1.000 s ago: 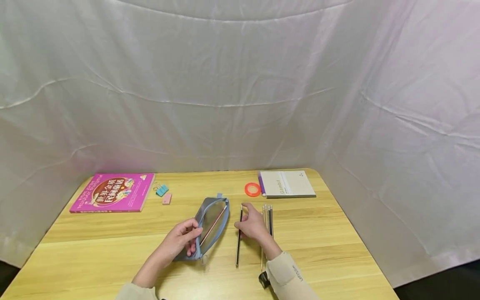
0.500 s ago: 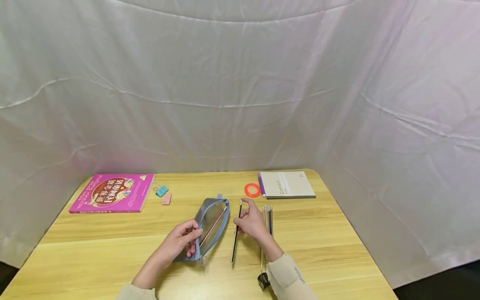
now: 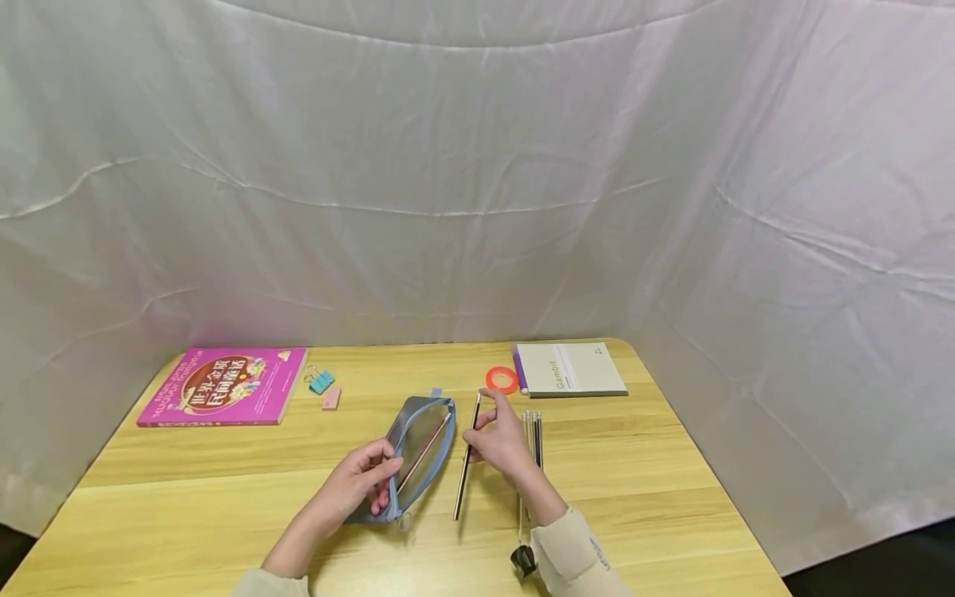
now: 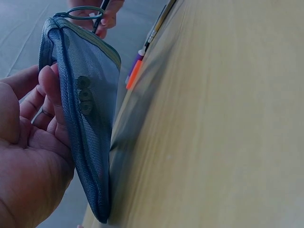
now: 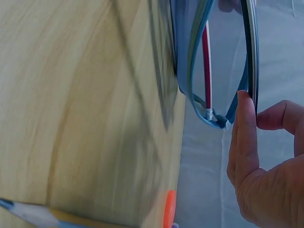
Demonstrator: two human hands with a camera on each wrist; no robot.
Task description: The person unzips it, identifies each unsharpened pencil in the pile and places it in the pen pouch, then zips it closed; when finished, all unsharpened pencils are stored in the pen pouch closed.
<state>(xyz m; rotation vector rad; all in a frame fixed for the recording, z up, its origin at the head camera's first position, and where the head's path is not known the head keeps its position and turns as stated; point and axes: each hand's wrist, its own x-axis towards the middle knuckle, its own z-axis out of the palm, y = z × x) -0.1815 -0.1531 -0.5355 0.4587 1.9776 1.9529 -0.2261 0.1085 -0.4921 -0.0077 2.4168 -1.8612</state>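
My left hand holds the near-left rim of a blue-grey mesh pencil case between thumb and fingers. The case lies unzipped, its mouth spread wide. Inside it rests a dark red pencil with a white tip at the far end. My right hand pinches a black pencil between thumb and fingers, just right of the case and raised off the table. The pencil slants, its near end pointing toward the case's near side. Partly hidden by my right forearm, several more pencils lie side by side.
At the back left are a pink book, a turquoise binder clip and a pink eraser. Behind my right hand sit an orange-red tape roll, a purple marker and a notebook. Grey cloth hangs around the table.
My right hand has lifted the black pencil off the table; its near end has swung left toward the case. The left hand and the case stay in place.
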